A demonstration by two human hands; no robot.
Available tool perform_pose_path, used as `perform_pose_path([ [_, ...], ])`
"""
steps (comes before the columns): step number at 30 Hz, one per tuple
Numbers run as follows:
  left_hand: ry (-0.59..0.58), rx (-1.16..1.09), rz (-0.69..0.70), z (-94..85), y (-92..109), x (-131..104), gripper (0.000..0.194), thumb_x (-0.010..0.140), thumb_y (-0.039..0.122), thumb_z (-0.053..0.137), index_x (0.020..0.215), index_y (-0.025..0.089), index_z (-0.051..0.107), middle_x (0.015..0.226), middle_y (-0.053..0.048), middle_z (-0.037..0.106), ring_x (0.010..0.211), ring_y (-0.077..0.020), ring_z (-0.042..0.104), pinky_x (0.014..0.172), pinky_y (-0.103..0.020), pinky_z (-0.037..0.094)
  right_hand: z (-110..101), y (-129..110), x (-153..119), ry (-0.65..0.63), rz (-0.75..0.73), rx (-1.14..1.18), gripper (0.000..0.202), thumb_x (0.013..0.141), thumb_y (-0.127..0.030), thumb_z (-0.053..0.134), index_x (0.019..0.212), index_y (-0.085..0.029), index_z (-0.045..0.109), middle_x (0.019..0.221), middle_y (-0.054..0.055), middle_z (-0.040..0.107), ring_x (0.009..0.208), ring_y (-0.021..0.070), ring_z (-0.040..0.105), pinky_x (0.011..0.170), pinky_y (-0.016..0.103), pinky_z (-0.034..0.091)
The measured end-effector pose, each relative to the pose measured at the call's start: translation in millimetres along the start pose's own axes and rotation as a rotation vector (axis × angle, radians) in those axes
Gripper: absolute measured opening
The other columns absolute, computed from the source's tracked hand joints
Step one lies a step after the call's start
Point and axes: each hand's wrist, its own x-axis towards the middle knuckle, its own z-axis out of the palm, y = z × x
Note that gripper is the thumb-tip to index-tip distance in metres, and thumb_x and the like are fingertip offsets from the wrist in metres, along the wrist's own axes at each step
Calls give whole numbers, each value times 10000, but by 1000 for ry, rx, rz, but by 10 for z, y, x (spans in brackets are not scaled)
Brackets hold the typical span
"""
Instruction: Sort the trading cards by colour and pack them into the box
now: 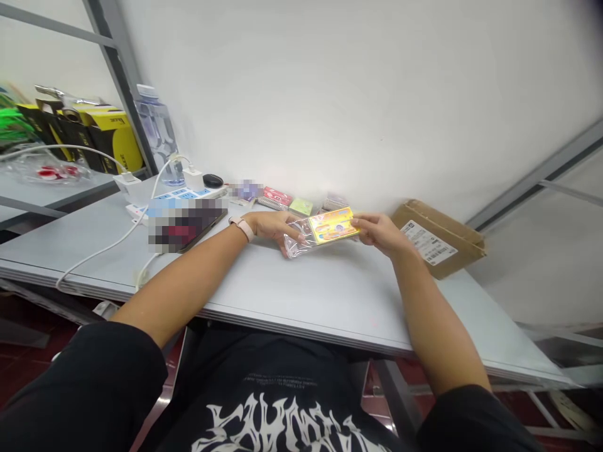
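Above the table, a flat yellow packet with colourful print is held between my two hands. Its left part runs into a clear plastic bag, which looks crinkled and shiny. My left hand, with a pale band at the wrist, is closed on the bag, thumb on top. At the packet's right end, my right hand pinches the edge between thumb and fingers. Whether the packet sits wholly inside the bag, I cannot tell. Behind it lie a red packet and a green packet.
A cardboard box with a white label leans at the right. On the left are a power strip with white cables, a blurred-out phone-like device, a black mouse and a water bottle. Yellow-black boxes stand on a shelf.
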Motion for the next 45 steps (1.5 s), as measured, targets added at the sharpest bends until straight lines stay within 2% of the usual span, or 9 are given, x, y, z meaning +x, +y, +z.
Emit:
perform_pose_path([
  [4,5,17,25,-1,18,-16,632,667,331,981,1241,183,763,1042,-86,798,894,-257,790,719,-382,697,-58,13,38,109,-54,106,317,731,-410,901,890,-164,780,573,-40,476,514,80,311,462,265,218],
  [8,23,26,38,-6,34,-36,570,661,350,981,1161,186,762,993,-74,789,861,-243,782,727,-387,695,-140,32,98,266,-122,220,294,694,-363,897,718,-195,657,629,-7,550,498,71,343,410,257,235],
  [14,79,-11,67,-27,27,-57,514,672,317,981,1118,185,761,1000,-85,767,881,-256,771,707,-399,687,-268,35,149,511,-173,344,397,681,-394,881,708,-248,513,666,-17,550,492,84,369,342,247,283],
  [18,153,-35,123,-66,6,-47,501,691,318,978,1127,185,771,1083,-97,731,981,-260,744,721,-386,686,-328,39,152,575,-216,454,391,658,-341,868,710,-246,493,691,-19,574,502,82,427,345,224,310],
  [24,365,-100,220,-95,41,-27,487,732,317,967,1140,168,747,1182,-114,682,1091,-249,688,800,-415,690,-288,73,169,480,-219,447,294,654,-331,819,711,-239,547,743,1,616,586,111,511,374,221,331],
  [30,531,-187,321,-113,62,-10,494,764,311,952,1161,154,704,1103,-91,672,1031,-228,676,786,-412,688,60,157,198,320,-145,278,273,660,-361,831,700,-204,611,645,5,582,526,110,465,393,248,303],
  [37,581,-191,387,-105,68,1,427,775,286,939,1112,156,712,1084,-75,651,1026,-199,647,784,-357,684,579,225,100,-47,123,54,249,737,-388,844,774,-178,716,696,59,711,494,138,570,426,278,436],
  [40,583,-179,390,-104,66,5,414,782,285,932,1111,154,717,1088,-79,646,1008,-196,647,750,-344,685,653,206,48,-161,206,-44,249,788,-402,829,766,-190,700,592,55,676,485,168,602,417,280,444],
  [45,535,-154,365,-116,72,-1,451,774,311,938,1134,156,715,1070,-82,664,1000,-214,665,704,-355,690,622,105,-33,-262,174,-262,298,824,-464,824,755,-195,717,501,32,636,449,172,586,432,292,465],
])
